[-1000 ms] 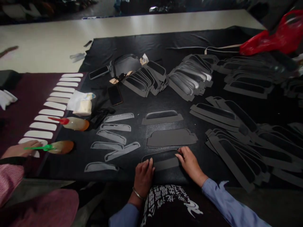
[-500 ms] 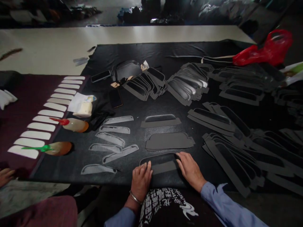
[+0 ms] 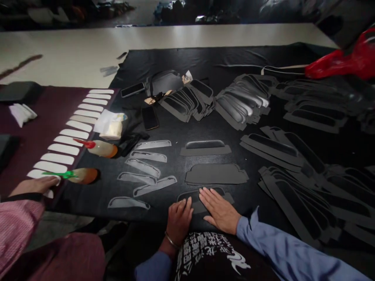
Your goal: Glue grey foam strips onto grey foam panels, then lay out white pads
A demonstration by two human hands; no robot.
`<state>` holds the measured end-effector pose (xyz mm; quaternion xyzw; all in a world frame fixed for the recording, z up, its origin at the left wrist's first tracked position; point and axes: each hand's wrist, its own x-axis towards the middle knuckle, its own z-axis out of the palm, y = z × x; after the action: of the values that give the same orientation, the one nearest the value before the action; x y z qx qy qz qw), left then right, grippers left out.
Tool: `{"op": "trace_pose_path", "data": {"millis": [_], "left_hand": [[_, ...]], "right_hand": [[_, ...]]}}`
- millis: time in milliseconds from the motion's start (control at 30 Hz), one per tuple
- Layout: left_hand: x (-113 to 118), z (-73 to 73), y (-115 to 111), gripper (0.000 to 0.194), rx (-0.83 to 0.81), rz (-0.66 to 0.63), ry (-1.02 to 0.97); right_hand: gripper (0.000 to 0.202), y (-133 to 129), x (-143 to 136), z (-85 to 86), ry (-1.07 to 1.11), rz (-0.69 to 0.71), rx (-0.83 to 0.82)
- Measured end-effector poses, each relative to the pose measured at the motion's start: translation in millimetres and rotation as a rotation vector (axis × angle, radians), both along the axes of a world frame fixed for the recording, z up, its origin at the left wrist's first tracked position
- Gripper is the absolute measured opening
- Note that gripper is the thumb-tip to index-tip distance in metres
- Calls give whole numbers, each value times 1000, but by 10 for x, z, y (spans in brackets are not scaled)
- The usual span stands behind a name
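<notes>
Close to the table's front edge lies a dark grey flat piece (image 3: 191,194) with a black curved panel, partly covered by both hands. My right hand (image 3: 219,208) rests flat across its middle and right side, fingers stretched out. At its left end, my left hand (image 3: 179,216) touches it with slightly bent fingers laid on top. Just behind it is a plain grey piece (image 3: 216,174), and beyond that another grey piece with a raised black panel (image 3: 205,147). To the left lie several light grey curved strips (image 3: 143,168) with dark edges.
Stacks of grey panels (image 3: 243,101) lie at the back and right. On the left are a red-tipped bottle (image 3: 102,148), a green-tipped bottle (image 3: 84,175), a tissue pack (image 3: 111,127) and a row of white strips (image 3: 60,158). A co-worker's hand (image 3: 36,185) reaches in there.
My right hand has moved left from the piece's right end and now lies flat on it. The co-worker's hand has come in over the white strips. The view has shifted slightly.
</notes>
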<state>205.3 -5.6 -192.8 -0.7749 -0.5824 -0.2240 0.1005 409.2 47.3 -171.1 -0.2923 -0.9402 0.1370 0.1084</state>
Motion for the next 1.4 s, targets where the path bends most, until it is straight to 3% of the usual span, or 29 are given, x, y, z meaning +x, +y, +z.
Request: {"op": "trace_pose_path", "data": {"millis": [200,300,367,433,567,633,733,900,1000,1167,1300,1400], "left_hand": [[-4,0,-1,32,-12,-3,-46],[-2,-29,2,40,-9,121,-28],[0,-18,-4,53,-28,209,-32],[-4,32,-26,62,-57,217,-79],[-36,224,-66,59,-41,213,-202],[-43,322,-36,56,9,262,-255],[-15,412,96,55,76,318,-274],[93,378,287,56,66,251,-191],[108,298,250,52,55,281,-176],[-8,161,45,42,-4,358,-160],[-121,115,-107,40,-41,417,-209],[-226,144,-137,35,29,453,-248]], "right_hand": [[63,58,45,-32,-25,-101,52],[63,93,44,13,-50,-125,26],[66,95,34,73,-61,-152,-24],[69,77,48,162,-35,-176,-79],[67,99,207,434,59,-173,-100],[65,240,325,592,102,-177,-42],[62,676,474,766,129,-215,68],[59,1415,512,798,102,-208,191],[43,1463,327,756,92,-187,170],[20,1135,-392,678,-24,-2,-3],[37,998,-1055,520,-92,57,-15],[39,998,-1335,405,-179,87,10]]}}
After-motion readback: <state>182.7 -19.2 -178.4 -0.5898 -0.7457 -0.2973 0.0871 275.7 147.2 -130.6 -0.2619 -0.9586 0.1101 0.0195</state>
